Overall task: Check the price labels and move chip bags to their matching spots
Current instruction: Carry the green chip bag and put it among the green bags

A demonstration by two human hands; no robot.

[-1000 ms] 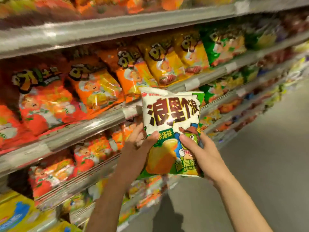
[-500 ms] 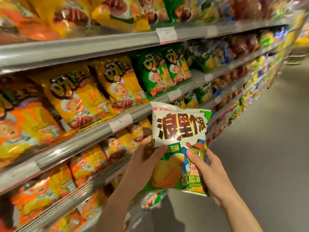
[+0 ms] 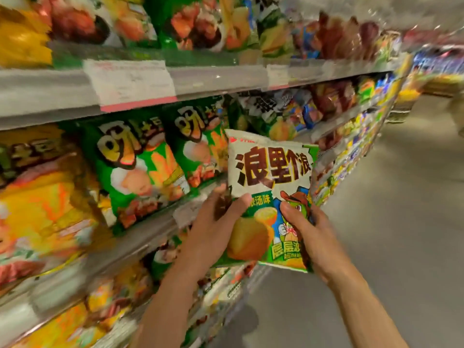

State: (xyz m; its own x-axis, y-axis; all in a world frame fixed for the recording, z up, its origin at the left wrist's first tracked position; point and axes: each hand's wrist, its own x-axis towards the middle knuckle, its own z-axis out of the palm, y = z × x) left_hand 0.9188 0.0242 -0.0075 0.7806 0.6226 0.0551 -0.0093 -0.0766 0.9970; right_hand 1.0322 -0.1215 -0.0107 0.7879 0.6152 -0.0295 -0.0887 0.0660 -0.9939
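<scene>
White-and-green chip bag (image 3: 270,197) held upright by 2 hands, left hand (image 3: 213,229) and right hand (image 3: 310,237), just before the green bags (image 3: 140,169). Spot-hunting step, seemingly; next, find its matching price label (image 3: 130,82).

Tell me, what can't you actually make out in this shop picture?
Head view:
- Price label on the upper shelf: print smeared by motion blur.
- Held chip bag: lower corners hidden by the left hand and right hand.
- Yellow bags at left: blurred, cut by the edge.
- Far bags: too small.
</scene>
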